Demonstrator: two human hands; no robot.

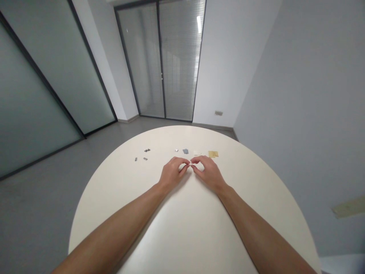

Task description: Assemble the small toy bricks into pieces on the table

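Note:
Over the middle of the round white table point(185, 217), my left hand point(172, 172) and my right hand point(209, 173) meet fingertip to fingertip. Each thumb and forefinger is pinched together around something tiny and whitish point(191, 164), too small to name. Just beyond the hands lie a blue-grey flat piece point(185, 151) and a small cluster of silvery bits point(176, 150). Pale, thin pieces point(197, 153) are partly hidden behind my right hand. A yellow flat piece point(213, 153) lies past that hand's knuckles.
Small dark pieces point(147, 150) lie on the table's left part, with two small grey pieces point(145, 159) point(136, 159) nearer me. The table's curved far edge faces a glass door point(179, 68) with blinds. A grey wall point(308, 114) stands at the right.

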